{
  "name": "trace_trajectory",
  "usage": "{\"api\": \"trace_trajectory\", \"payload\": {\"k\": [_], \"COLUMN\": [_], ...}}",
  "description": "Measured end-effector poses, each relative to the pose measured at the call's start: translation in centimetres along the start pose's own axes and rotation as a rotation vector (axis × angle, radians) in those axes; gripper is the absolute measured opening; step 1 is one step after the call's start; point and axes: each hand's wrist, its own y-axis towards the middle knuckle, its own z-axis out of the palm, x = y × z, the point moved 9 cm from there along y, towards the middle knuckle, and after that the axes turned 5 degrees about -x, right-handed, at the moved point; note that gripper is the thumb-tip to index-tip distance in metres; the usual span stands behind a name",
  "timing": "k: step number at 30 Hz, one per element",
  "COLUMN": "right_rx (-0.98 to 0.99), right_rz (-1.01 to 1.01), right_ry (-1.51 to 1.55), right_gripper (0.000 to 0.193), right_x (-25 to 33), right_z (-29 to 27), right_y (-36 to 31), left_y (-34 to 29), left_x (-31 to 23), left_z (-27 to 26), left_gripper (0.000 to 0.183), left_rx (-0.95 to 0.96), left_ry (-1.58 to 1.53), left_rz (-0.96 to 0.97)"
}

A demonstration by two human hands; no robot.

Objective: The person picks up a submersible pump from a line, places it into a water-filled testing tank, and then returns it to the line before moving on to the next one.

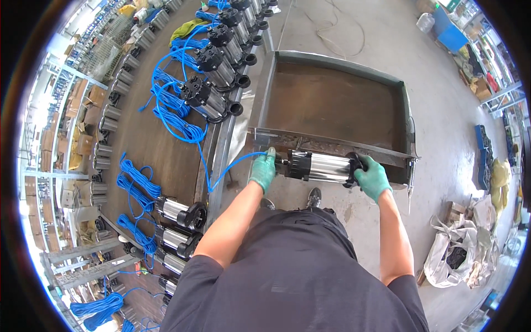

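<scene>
A submersible pump [329, 167] with a shiny steel barrel and black ends lies level in front of me, held above the floor near a metal tank. My left hand [264, 169], in a green glove, closes around its left end where the blue cable [235, 162] comes out. The green-gloved right hand [372, 178] grips the black fitting at the other end, its fingers partly hidden behind it. From the left end the cable droops to the bench and joins a blue coil [188, 131].
Several similar pumps [206, 99] stand along the edge of the brown bench [152, 105] to my left; others lie nearer me. The open rectangular tank [337, 99] is straight ahead. White sacks [452, 252] sit on the floor at right, with shelving behind them.
</scene>
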Motion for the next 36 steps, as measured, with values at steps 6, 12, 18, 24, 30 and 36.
{"api": "trace_trajectory", "payload": {"k": [6,12,18,24,30,36], "right_rx": [0.071,0.118,0.016,-0.639,-0.722,-0.891], "right_rz": [0.064,0.023,0.209,0.342,0.535,0.644], "right_ry": [-0.155,-0.255,0.308,-0.084,0.535,1.176], "right_gripper": [0.055,0.057,0.064,0.042,0.045,0.029], "right_x": [0.6,3.0,-4.2,-22.3,-32.1,-33.4], "right_z": [2.1,3.0,1.2,-7.4,-9.4,-6.4], "right_y": [4.2,4.8,0.5,-5.1,-5.3,-2.3], "left_y": [2.9,2.1,-1.2,-4.1,-3.6,-3.1], "left_x": [1.5,2.3,-4.7,-6.5,-5.9,-6.3], "left_z": [2.2,0.7,1.7,4.7,4.7,4.4], "left_gripper": [0.055,0.053,0.051,0.068,0.06,0.057], "left_rx": [0.019,0.111,0.003,0.054,-0.066,-0.048], "left_ry": [0.051,0.208,0.422,0.327,0.311,0.371], "left_rz": [-0.248,-0.335,0.208,0.209,0.223,0.215]}}
